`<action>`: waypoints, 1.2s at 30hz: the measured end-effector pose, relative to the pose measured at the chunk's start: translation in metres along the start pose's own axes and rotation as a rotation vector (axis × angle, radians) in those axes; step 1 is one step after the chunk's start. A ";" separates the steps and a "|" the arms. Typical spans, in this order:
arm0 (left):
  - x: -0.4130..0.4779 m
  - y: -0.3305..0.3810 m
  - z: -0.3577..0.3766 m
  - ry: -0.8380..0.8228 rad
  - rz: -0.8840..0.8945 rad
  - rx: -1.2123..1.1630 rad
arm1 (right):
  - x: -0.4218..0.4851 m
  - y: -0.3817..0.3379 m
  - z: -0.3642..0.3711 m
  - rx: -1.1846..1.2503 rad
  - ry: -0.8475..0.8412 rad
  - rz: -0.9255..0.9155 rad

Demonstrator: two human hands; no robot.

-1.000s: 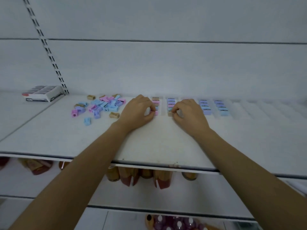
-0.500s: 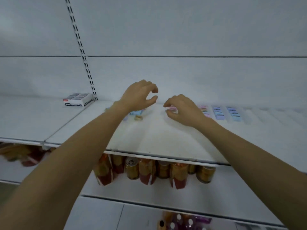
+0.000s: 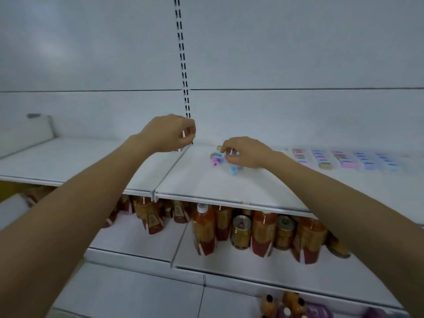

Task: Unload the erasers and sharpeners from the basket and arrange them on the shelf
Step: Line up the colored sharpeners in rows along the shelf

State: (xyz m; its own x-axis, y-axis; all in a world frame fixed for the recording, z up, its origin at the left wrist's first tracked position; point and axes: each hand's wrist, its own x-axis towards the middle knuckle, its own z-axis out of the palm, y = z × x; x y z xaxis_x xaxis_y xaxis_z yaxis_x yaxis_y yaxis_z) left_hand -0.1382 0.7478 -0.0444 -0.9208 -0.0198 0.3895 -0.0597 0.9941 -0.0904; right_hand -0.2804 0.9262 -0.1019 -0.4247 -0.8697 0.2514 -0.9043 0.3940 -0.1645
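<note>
The left hand (image 3: 169,133) hovers above the shelf (image 3: 206,187), near its back edge and just in front of the slotted upright (image 3: 182,53) on the back wall. Its fingers (image 3: 191,129) are curled in, with the thumb close to the fingertips. The blur hides whether they hold anything.

The right hand (image 3: 246,152) reaches down to the loose sharpeners (image 3: 216,159), a small scatter of pink, blue and tan pieces towards the back of the shelf. Its fingers (image 3: 226,153) are bent narrowly over the pile, with their tips among the pieces. I cannot tell whether they pinch one.

Further towards the right end of the shelf, apart from the scatter, lie the sorted rows (image 3: 321,158). These are several straight lines of pink, purple and blue pieces running from the back towards the front edge.

Under the shelf's front edge, on the shelf below, stand orange-brown bottles (image 3: 204,228) and gold-topped cans (image 3: 241,232).
</note>
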 end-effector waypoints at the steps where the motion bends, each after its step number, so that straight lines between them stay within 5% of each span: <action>1: -0.005 -0.003 0.004 -0.005 0.002 -0.014 | 0.006 -0.005 0.002 0.004 0.004 0.013; 18: 0.058 -0.033 0.103 -0.333 0.061 -0.142 | 0.071 0.039 0.009 -0.063 -0.193 0.168; 36: 0.140 -0.050 0.169 -0.230 0.206 -0.272 | 0.097 0.060 0.027 0.010 -0.193 0.152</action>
State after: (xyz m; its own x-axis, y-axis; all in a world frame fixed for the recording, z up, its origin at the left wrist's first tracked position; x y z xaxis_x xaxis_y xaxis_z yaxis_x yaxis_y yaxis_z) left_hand -0.3294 0.6778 -0.1408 -0.9667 0.1904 0.1709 0.2111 0.9710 0.1126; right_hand -0.3746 0.8575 -0.1133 -0.5384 -0.8419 0.0369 -0.8300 0.5223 -0.1957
